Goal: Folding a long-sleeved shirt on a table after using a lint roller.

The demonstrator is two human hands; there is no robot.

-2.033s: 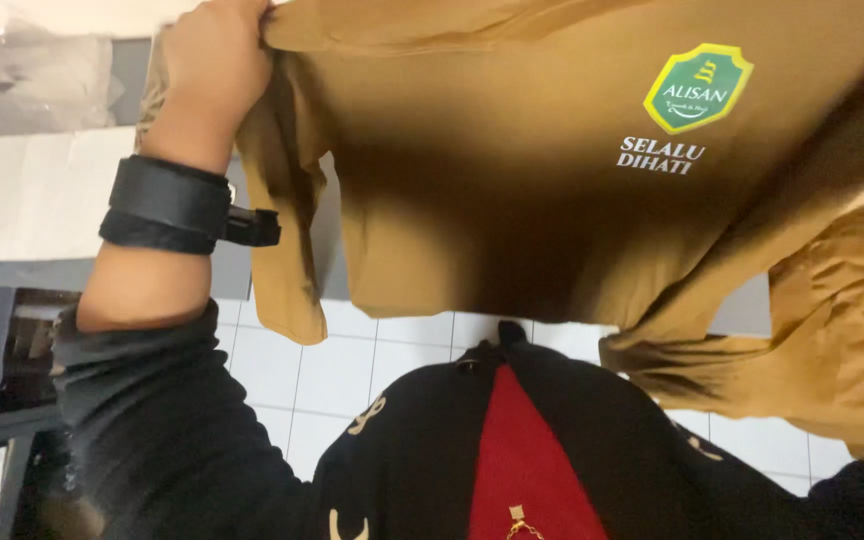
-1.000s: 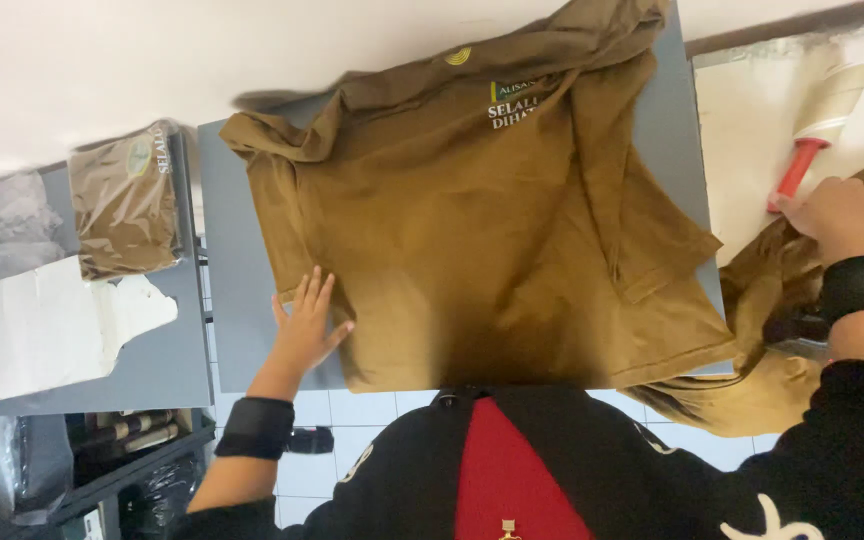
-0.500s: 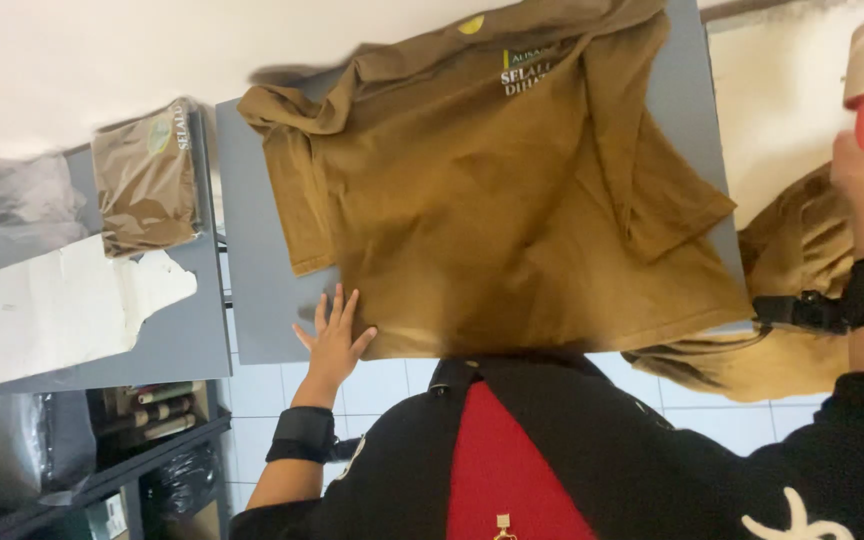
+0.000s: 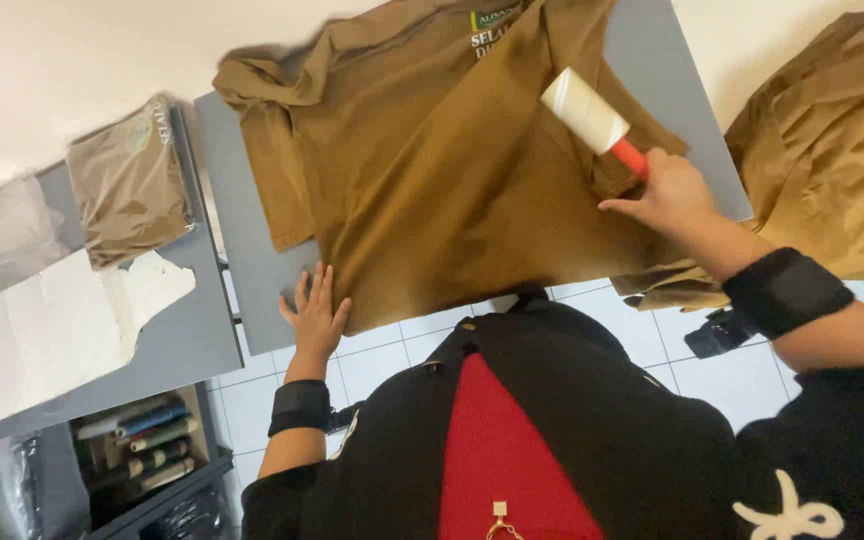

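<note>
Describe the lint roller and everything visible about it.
The lint roller has a white cylindrical roll on a short red handle. It looks like paper sheets over plastic. It lies tilted, roll end pointing up-left, against the brown shirt spread on the grey table. The right hand holds the handle; the left hand lies flat at the shirt's hem.
</note>
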